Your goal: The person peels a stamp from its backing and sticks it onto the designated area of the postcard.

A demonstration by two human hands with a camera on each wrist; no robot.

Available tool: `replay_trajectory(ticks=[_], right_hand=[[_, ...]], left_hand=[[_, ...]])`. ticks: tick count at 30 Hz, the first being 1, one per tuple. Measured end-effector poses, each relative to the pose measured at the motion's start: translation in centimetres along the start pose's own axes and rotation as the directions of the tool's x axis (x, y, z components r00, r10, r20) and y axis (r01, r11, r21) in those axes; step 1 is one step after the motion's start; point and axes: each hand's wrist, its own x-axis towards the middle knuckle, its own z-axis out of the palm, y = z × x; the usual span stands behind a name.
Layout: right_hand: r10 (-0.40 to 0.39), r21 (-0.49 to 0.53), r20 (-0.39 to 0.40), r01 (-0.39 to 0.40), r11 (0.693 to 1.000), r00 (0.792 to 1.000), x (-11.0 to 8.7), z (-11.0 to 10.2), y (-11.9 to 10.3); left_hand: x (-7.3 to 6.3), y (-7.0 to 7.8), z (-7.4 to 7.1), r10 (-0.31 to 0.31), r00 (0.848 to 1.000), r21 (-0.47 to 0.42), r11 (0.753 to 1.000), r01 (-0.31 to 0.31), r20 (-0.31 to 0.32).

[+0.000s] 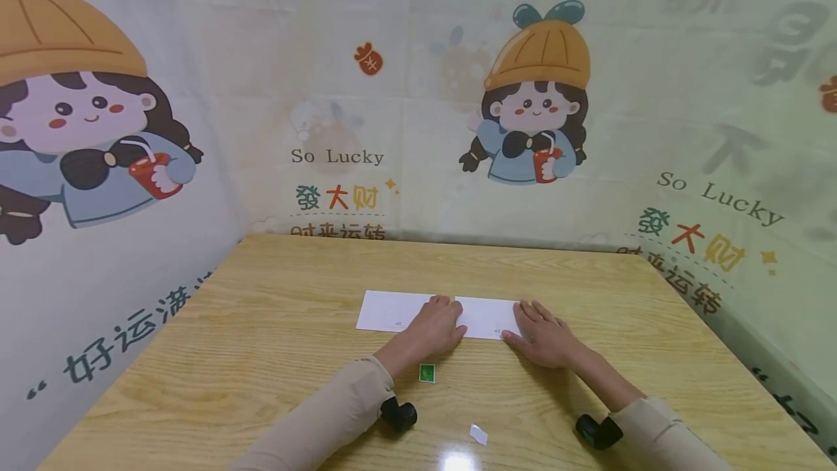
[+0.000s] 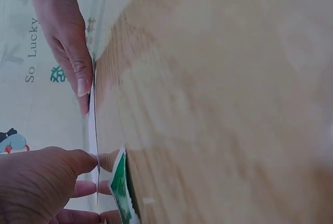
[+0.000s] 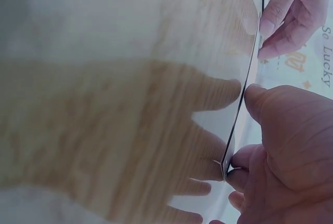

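Two white paper pieces lie side by side on the table, a left one point(image 1: 387, 311) and a right one point(image 1: 482, 317), each with a small dark mark near its lower right corner. My left hand point(image 1: 434, 327) rests its fingertips and thumb where the two meet, hiding part of that spot. At the right end of the right piece, my right hand point(image 1: 541, 333) presses down with extended fingers. In the right wrist view, the thumb and fingertips of the right hand point(image 3: 291, 151) touch the paper's edge. A green stamp point(image 1: 427, 373) with a white perforated border lies below my left hand.
A small white paper scrap point(image 1: 479, 434) lies near the front of the wooden table point(image 1: 261, 384). Printed cloth point(image 1: 418, 107) with cartoon figures hangs behind and at the sides. Black cameras point(image 1: 399, 415) are strapped at both wrists.
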Motion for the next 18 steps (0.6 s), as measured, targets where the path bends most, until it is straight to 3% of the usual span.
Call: replay_trajectory(ticks=[18], right_hand=[[0.03, 0.003, 0.021, -0.03, 1.0, 0.999, 0.2, 0.28, 0.39]], left_hand=[[-0.02, -0.24, 0.11, 0.007, 1.0, 0.001, 1.0, -0.007, -0.002]])
